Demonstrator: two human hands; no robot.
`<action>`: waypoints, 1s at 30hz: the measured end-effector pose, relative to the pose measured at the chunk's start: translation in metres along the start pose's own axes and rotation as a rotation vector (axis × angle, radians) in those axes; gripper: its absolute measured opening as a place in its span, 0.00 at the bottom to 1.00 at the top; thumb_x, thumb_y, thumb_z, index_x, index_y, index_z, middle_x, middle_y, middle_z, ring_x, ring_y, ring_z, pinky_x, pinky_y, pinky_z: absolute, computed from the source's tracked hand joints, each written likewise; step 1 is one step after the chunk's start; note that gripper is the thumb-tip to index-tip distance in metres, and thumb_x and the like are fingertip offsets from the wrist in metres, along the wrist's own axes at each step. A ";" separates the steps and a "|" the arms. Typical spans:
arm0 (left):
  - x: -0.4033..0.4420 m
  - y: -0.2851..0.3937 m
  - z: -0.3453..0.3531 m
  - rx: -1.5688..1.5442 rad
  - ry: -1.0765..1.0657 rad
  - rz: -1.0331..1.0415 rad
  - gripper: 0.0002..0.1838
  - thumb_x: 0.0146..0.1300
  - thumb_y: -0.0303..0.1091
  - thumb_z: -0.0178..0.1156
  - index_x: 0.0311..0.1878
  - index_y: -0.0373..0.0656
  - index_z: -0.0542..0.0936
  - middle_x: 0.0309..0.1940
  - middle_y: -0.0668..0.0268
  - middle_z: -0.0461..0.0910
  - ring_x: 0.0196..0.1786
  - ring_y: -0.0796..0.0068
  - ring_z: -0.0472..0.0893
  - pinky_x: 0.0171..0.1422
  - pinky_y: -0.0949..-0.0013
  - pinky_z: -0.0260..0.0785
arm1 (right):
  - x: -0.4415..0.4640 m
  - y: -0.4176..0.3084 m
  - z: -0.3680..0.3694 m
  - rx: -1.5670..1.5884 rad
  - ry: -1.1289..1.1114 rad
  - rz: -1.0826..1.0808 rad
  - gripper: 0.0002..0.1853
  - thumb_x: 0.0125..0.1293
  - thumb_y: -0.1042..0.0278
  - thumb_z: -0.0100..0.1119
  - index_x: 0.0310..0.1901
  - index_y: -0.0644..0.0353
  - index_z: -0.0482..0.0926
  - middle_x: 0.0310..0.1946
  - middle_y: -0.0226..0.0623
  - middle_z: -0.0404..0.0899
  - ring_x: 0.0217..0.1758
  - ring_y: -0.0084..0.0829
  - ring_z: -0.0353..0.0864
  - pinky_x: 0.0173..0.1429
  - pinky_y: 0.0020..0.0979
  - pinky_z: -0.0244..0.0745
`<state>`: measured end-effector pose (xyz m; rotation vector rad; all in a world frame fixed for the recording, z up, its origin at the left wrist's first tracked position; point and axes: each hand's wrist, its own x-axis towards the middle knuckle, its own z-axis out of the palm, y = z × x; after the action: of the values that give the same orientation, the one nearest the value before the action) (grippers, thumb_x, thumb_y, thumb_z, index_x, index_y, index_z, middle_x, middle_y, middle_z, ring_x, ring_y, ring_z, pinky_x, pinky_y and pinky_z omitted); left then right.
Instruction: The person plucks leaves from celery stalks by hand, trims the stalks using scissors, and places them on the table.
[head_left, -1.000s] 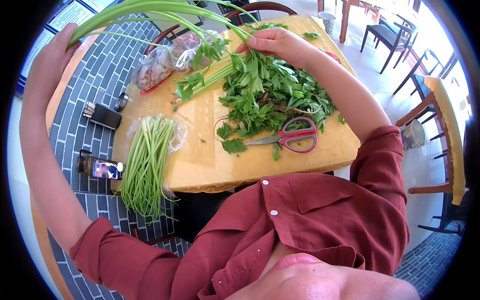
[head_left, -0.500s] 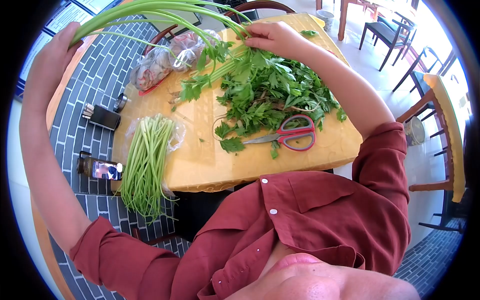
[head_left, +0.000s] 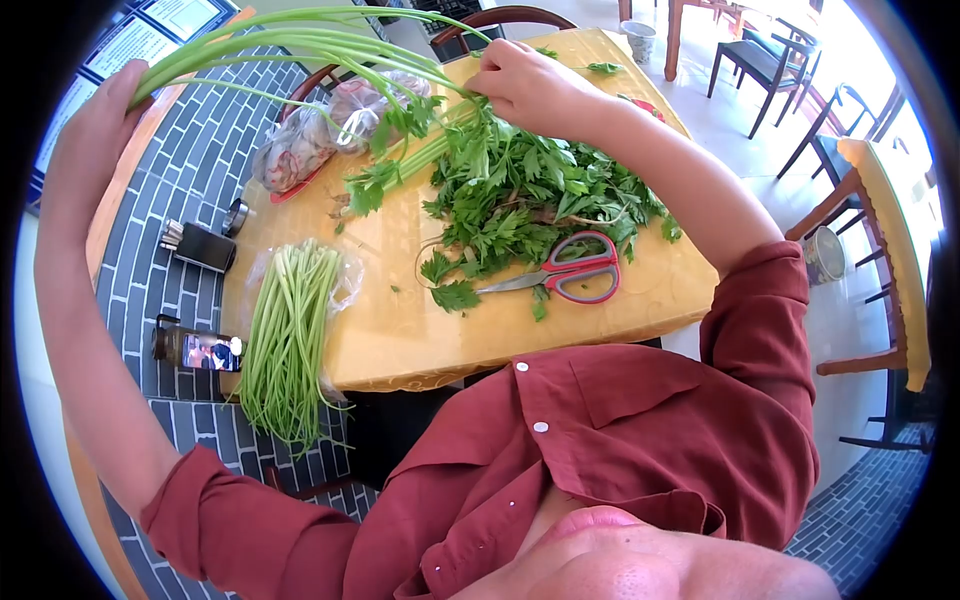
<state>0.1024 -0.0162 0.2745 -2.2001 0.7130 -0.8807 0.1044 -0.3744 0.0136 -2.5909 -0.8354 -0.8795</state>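
Observation:
My left hand (head_left: 100,140), raised at the far left, is closed around one end of a bunch of long green celery stalks (head_left: 300,45). The stalks arch over the table to my right hand (head_left: 525,88), whose fingers are pinched on them near their leafy end. Below my right hand lies a heap of celery leaves (head_left: 540,190). Red-handled scissors (head_left: 585,268) rest with blades partly apart at the heap's near edge. Bare celery stalks (head_left: 290,340) lie on a clear plastic bag (head_left: 350,275), overhanging the table's left edge.
The yellow-covered table (head_left: 400,340) also bears knotted plastic bags (head_left: 295,150) at the back left. At its left side are a black holder with sticks (head_left: 200,248) and a phone (head_left: 212,352). Chairs (head_left: 765,65) and another table (head_left: 885,250) stand to the right.
My right hand has shifted slightly left along the stalks, and its fingers are more curled. My left hand still holds the other end, slightly farther left. The view has shifted a little.

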 end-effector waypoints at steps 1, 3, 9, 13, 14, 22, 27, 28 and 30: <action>0.000 -0.002 0.000 -0.009 -0.003 -0.009 0.17 0.66 0.31 0.52 0.58 0.48 0.68 0.46 0.59 0.78 0.46 0.58 0.79 0.48 0.62 0.73 | 0.000 0.002 0.003 0.050 0.019 0.035 0.15 0.61 0.68 0.48 0.49 0.57 0.76 0.49 0.45 0.72 0.48 0.44 0.75 0.55 0.39 0.71; 0.000 -0.005 -0.001 0.011 -0.008 -0.007 0.17 0.67 0.32 0.52 0.58 0.48 0.68 0.46 0.58 0.78 0.46 0.58 0.80 0.48 0.62 0.73 | 0.000 0.007 0.010 0.152 0.057 0.105 0.14 0.61 0.68 0.47 0.48 0.57 0.76 0.46 0.44 0.74 0.46 0.43 0.76 0.53 0.39 0.72; -0.002 -0.016 0.002 0.033 0.037 0.071 0.17 0.67 0.32 0.52 0.58 0.48 0.67 0.45 0.58 0.78 0.45 0.58 0.80 0.48 0.62 0.73 | 0.005 0.000 -0.003 0.336 0.042 0.275 0.12 0.62 0.67 0.48 0.43 0.57 0.79 0.25 0.38 0.77 0.30 0.34 0.78 0.38 0.32 0.74; -0.001 -0.017 0.003 0.048 0.010 0.016 0.17 0.67 0.32 0.52 0.59 0.47 0.67 0.46 0.58 0.78 0.45 0.57 0.80 0.47 0.62 0.73 | 0.006 -0.004 0.001 0.561 0.054 0.406 0.13 0.62 0.63 0.52 0.44 0.58 0.80 0.26 0.37 0.78 0.31 0.32 0.78 0.39 0.32 0.74; -0.001 -0.019 0.003 0.043 0.014 0.025 0.17 0.67 0.32 0.52 0.59 0.48 0.67 0.46 0.58 0.78 0.45 0.57 0.80 0.48 0.62 0.73 | 0.007 -0.006 -0.005 0.555 0.004 0.441 0.13 0.62 0.63 0.52 0.44 0.59 0.80 0.31 0.39 0.79 0.37 0.33 0.79 0.43 0.33 0.75; 0.000 -0.011 -0.002 0.073 -0.010 0.030 0.17 0.67 0.32 0.51 0.59 0.49 0.67 0.46 0.58 0.78 0.46 0.58 0.80 0.48 0.63 0.74 | -0.003 0.022 0.028 -0.131 0.144 -0.075 0.10 0.63 0.65 0.51 0.42 0.59 0.77 0.37 0.42 0.76 0.40 0.42 0.78 0.44 0.38 0.75; 0.001 -0.013 -0.003 0.090 -0.002 0.003 0.17 0.68 0.31 0.51 0.59 0.49 0.67 0.46 0.58 0.78 0.46 0.59 0.80 0.49 0.63 0.73 | -0.008 0.004 0.014 -0.039 0.086 0.053 0.09 0.65 0.65 0.47 0.35 0.63 0.72 0.32 0.43 0.73 0.40 0.42 0.77 0.43 0.40 0.75; 0.000 -0.013 -0.003 0.093 -0.006 0.002 0.17 0.68 0.31 0.51 0.59 0.49 0.67 0.46 0.58 0.78 0.46 0.60 0.80 0.50 0.63 0.73 | -0.007 0.004 0.015 0.016 0.136 0.067 0.09 0.65 0.65 0.47 0.34 0.62 0.72 0.31 0.43 0.73 0.40 0.42 0.77 0.43 0.40 0.74; 0.000 -0.016 -0.002 0.066 -0.034 -0.040 0.17 0.68 0.32 0.50 0.59 0.49 0.67 0.46 0.58 0.78 0.47 0.60 0.80 0.51 0.63 0.73 | -0.006 0.004 0.018 0.126 0.237 0.098 0.09 0.65 0.65 0.46 0.34 0.62 0.72 0.30 0.43 0.72 0.39 0.44 0.76 0.42 0.41 0.74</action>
<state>0.1054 -0.0067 0.2875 -2.1718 0.6174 -0.8723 0.1108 -0.3723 -0.0042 -2.3403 -0.6694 -1.0445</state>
